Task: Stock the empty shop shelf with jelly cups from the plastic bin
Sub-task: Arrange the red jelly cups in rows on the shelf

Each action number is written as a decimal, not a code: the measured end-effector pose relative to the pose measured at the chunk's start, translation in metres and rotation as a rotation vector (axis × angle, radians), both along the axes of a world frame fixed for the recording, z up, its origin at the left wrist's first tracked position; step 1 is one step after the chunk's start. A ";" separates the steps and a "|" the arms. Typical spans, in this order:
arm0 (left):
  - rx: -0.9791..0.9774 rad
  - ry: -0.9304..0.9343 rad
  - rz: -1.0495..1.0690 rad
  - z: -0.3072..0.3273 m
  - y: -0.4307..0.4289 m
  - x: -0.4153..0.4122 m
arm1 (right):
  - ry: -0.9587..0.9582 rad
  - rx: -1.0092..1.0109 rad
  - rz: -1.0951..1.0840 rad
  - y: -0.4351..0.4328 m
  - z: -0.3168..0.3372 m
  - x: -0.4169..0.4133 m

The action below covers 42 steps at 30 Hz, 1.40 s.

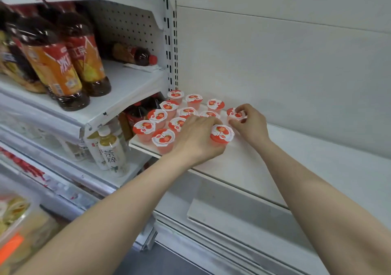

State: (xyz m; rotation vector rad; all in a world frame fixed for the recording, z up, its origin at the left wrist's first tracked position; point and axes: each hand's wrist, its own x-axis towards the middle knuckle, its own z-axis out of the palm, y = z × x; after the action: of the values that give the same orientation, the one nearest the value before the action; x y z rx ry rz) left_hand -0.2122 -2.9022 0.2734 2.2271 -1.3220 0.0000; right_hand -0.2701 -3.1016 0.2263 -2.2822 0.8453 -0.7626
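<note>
While both hands hold jelly cups, a block of cups fills the shelf's left end.
Curled round a front cup (221,135), the left hand (195,136) seats it near the shelf's edge. The right hand (251,122) pinches a back cup (235,113) by its rim, likely to line each up with the rows. The other jelly cups (169,106) stand lids-up, packed close, on the white shelf (317,168) beside the tea bottles (63,63). Its right part is unfilled. No bin shows.
</note>
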 end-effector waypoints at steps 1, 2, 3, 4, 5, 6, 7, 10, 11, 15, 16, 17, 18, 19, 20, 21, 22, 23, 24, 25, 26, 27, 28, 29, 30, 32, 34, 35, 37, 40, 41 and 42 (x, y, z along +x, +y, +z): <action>0.006 0.000 0.004 0.000 -0.003 0.003 | -0.005 -0.003 0.008 -0.003 0.000 0.003; 0.004 -0.003 0.010 -0.001 -0.006 0.006 | -0.007 -0.009 0.017 -0.005 -0.001 0.006; -0.001 -0.006 0.012 -0.003 -0.010 0.009 | -0.006 -0.020 0.028 -0.008 -0.001 0.009; -0.008 -0.014 0.009 -0.005 -0.014 0.011 | -0.005 -0.032 0.039 -0.011 -0.002 0.010; -0.013 -0.023 0.003 -0.007 -0.017 0.013 | -0.006 -0.040 0.050 -0.013 -0.003 0.011; -0.019 -0.036 -0.003 -0.009 -0.022 0.015 | -0.008 -0.042 0.058 -0.015 -0.004 0.012; -0.021 -0.055 -0.007 -0.012 -0.026 0.018 | -0.012 -0.038 0.066 -0.016 -0.005 0.012; -0.018 -0.123 0.008 -0.022 -0.039 0.027 | 0.016 -0.050 0.102 -0.021 -0.006 0.012; -0.018 -0.134 0.014 -0.024 -0.044 0.030 | 0.039 -0.074 0.117 -0.024 -0.006 0.011; 0.012 -0.192 -0.009 -0.019 -0.063 0.036 | 0.103 -0.160 0.195 -0.033 0.000 0.001; 0.031 -0.208 -0.018 -0.018 -0.067 0.038 | 0.117 -0.180 0.209 -0.034 0.001 -0.002; 0.051 -0.223 -0.023 -0.018 -0.071 0.039 | 0.125 -0.197 0.220 -0.035 0.002 -0.004; 0.070 -0.233 -0.029 -0.019 -0.074 0.041 | 0.129 -0.209 0.225 -0.035 0.002 -0.006; 0.083 -0.236 -0.035 -0.020 -0.076 0.042 | 0.129 -0.219 0.225 -0.036 0.001 -0.007; 0.092 -0.234 -0.042 -0.021 -0.079 0.043 | 0.131 -0.228 0.222 -0.036 0.001 -0.009; 0.104 -0.231 -0.046 -0.022 -0.081 0.043 | 0.135 -0.237 0.218 -0.037 0.001 -0.011; 0.118 -0.232 -0.051 -0.021 -0.082 0.044 | 0.139 -0.248 0.214 -0.037 0.001 -0.013; 0.132 -0.234 -0.054 -0.021 -0.084 0.044 | 0.144 -0.260 0.209 -0.037 0.001 -0.014; 0.145 -0.234 -0.056 -0.022 -0.086 0.044 | 0.150 -0.272 0.202 -0.038 0.002 -0.016; 0.155 -0.232 -0.057 -0.022 -0.087 0.045 | 0.156 -0.284 0.194 -0.038 0.003 -0.017; 0.160 -0.228 -0.058 -0.023 -0.088 0.045 | 0.162 -0.293 0.184 -0.039 0.004 -0.019; 0.161 -0.223 -0.057 -0.023 -0.088 0.045 | 0.168 -0.300 0.175 -0.039 0.005 -0.020; 0.161 -0.221 -0.057 -0.024 -0.089 0.046 | 0.176 -0.307 0.167 -0.039 0.006 -0.022; 0.161 -0.221 -0.058 -0.024 -0.088 0.045 | 0.183 -0.314 0.161 -0.039 0.007 -0.023; 0.163 -0.223 -0.060 -0.024 -0.088 0.045 | 0.192 -0.323 0.155 -0.039 0.008 -0.025; 0.165 -0.220 -0.069 -0.022 -0.088 0.044 | 0.205 -0.342 0.142 -0.038 0.010 -0.028; 0.161 -0.216 -0.086 -0.018 -0.085 0.042 | 0.221 -0.360 0.132 -0.035 0.013 -0.031; 0.155 -0.217 -0.094 -0.016 -0.082 0.041 | 0.234 -0.372 0.130 -0.033 0.015 -0.033; 0.137 -0.210 -0.109 -0.010 -0.073 0.041 | 0.260 -0.408 0.128 -0.028 0.022 -0.037; 0.106 -0.205 -0.131 0.002 -0.058 0.043 | 0.290 -0.489 0.115 -0.016 0.035 -0.044; 0.097 -0.215 -0.132 0.006 -0.052 0.045 | 0.297 -0.518 0.109 -0.010 0.040 -0.046; 0.092 -0.228 -0.130 0.009 -0.045 0.047 | 0.304 -0.544 0.103 -0.003 0.045 -0.048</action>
State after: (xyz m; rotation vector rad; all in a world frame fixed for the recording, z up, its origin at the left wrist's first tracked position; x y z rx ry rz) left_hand -0.1655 -2.9468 0.2826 2.2659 -1.6170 0.1527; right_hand -0.3178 -3.1042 0.2710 -2.9579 0.7000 -0.6652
